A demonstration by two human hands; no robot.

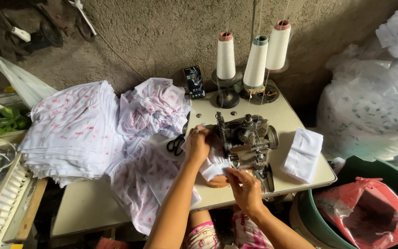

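Looking down from the head camera, I see my left hand point(198, 144) pressing flat, fingers spread, on a small white cloth piece point(213, 162) that lies at the front of the grey metal sewing machine point(245, 138) on the cream tabletop point(88, 207). My right hand point(245, 186) pinches the near edge of the same cloth, fingers clenched on it beside the machine. Black-handled scissors point(176, 144) lie just left of my left hand. A tall stack of white fabric with pink print point(72, 129) fills the tabletop's left side, and a small folded white pile point(304, 154) sits on the right. Three white thread cones point(255, 62) stand behind the machine, a dark phone point(194, 82) propped near them. A red plastic bag point(367, 210) rests in a green tub point(392, 177) at lower right.
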